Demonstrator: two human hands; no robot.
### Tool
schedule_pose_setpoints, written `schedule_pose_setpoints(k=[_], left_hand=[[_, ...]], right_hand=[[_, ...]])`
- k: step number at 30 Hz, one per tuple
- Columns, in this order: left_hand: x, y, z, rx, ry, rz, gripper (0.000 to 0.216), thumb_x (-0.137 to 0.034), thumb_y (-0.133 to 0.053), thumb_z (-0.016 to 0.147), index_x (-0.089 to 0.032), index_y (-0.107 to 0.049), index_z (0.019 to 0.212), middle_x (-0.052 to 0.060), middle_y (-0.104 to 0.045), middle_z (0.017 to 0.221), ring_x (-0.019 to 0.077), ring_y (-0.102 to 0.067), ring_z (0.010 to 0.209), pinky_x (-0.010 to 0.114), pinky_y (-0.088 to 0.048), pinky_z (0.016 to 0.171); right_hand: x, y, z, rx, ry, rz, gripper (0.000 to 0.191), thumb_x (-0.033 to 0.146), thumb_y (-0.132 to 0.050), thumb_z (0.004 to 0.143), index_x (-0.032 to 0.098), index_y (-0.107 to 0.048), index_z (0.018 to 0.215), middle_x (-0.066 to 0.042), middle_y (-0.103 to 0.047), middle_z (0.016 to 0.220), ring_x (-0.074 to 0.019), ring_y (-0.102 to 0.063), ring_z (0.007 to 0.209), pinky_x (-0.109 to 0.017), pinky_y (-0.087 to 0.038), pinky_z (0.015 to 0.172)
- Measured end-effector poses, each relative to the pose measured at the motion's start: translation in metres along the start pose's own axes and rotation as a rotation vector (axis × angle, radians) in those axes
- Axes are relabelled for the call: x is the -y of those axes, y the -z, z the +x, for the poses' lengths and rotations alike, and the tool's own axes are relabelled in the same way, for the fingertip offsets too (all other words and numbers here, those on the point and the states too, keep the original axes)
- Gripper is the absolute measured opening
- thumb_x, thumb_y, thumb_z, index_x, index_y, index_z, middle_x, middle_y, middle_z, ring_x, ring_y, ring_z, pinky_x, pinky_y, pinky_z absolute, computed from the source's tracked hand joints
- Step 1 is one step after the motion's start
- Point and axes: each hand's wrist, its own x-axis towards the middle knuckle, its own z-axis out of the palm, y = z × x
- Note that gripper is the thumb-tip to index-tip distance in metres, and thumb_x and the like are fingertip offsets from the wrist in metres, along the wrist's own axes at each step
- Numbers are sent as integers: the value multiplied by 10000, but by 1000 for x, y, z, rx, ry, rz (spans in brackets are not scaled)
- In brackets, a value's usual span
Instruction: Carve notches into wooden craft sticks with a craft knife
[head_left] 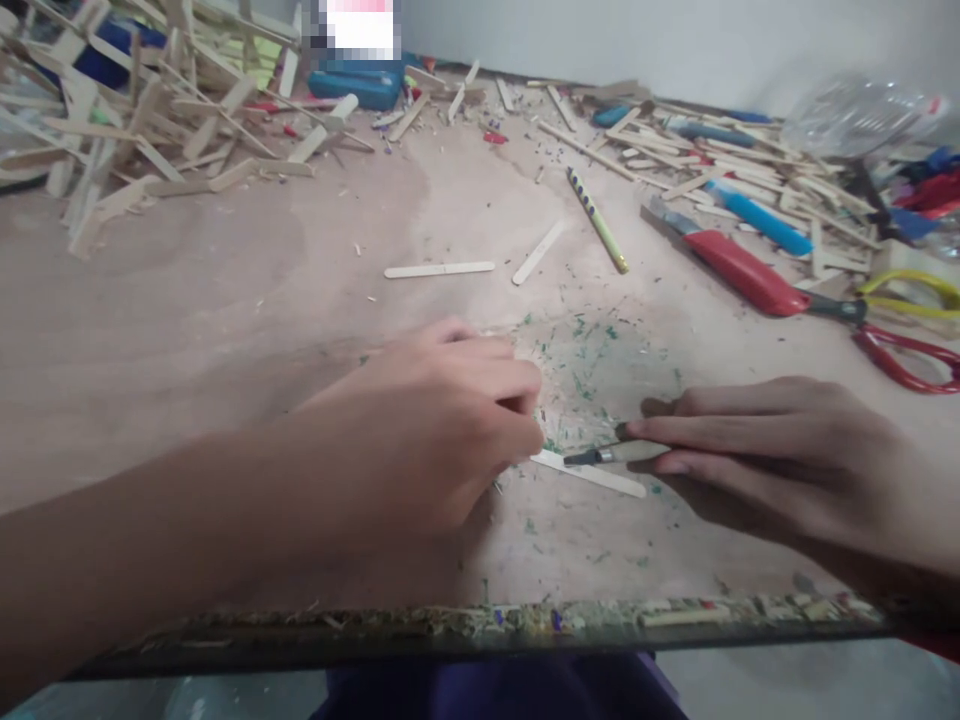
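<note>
My left hand [480, 420] is closed, its fingers pressing one end of a craft stick [604, 478] onto the table. The other end of the stick points right, towards my right hand [787, 470]. Between thumb and fingers of that hand is a small carving tool [630, 453] with a pale wooden handle, a metal collar and a dark blade. The blade's tip lies over the stick, near my left fingertips; whether it touches cannot be told. Two more craft sticks, one lying level [439, 270] and one slanted [537, 254], rest beyond my hands. Green shavings surround the held stick.
A yellow pencil [598, 220], a red-handled knife [739, 270] and red-and-yellow-handled scissors [911, 340] lie at the right. Heaps of sticks, a blue marker [761, 218] and a clear bottle [862, 115] stand behind. A structure of glued sticks [165, 120] occupies the back left, beside a blue case [356, 85].
</note>
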Motion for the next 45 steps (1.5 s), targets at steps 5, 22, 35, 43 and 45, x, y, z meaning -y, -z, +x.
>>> schedule_pose_setpoints(k=[5, 22, 35, 43, 45], left_hand=[[-8, -2, 1, 13, -30, 64, 313, -59, -625, 1059, -226, -771, 838, 23, -744, 887, 222, -621, 837, 422, -454, 853], [-12, -2, 4, 73, 112, -40, 368, 11, -575, 1050, -216, -740, 812, 28, -708, 843, 219, -616, 828, 382, -430, 773], [-11, 1, 6, 98, 82, -2, 337, -16, -616, 1027, -233, -780, 827, 25, -730, 848, 232, -656, 851, 404, -471, 830], [-18, 5, 2, 54, 103, -35, 383, -44, -576, 1132, -208, -842, 912, 34, -806, 957, 230, -711, 908, 430, -544, 916], [-21, 8, 1, 66, 124, -16, 382, -53, -573, 1148, -208, -866, 959, 43, -843, 1038, 239, -745, 967, 444, -558, 959]], right_hand=[[1, 2, -2, 9, 53, -19, 325, 279, -670, 1229, 409, -873, 1447, 6, -934, 1063, -236, -899, 845, -342, -687, 635], [5, -13, -5, -49, 215, -160, 190, 239, -622, 1269, 224, -777, 1377, -7, -894, 906, -157, -790, 619, -330, -551, 539], [-4, 0, -14, -49, 77, -14, 372, 228, -659, 1192, 381, -818, 1492, -6, -934, 1042, -238, -860, 734, -372, -607, 545], [-3, 4, -18, -36, 54, 7, 443, 209, -628, 1217, 381, -767, 1601, -13, -938, 1190, -228, -896, 890, -349, -653, 626], [-1, 5, -20, -42, 39, 0, 435, 223, -634, 1224, 394, -765, 1603, 0, -935, 1169, -219, -890, 871, -342, -650, 622]])
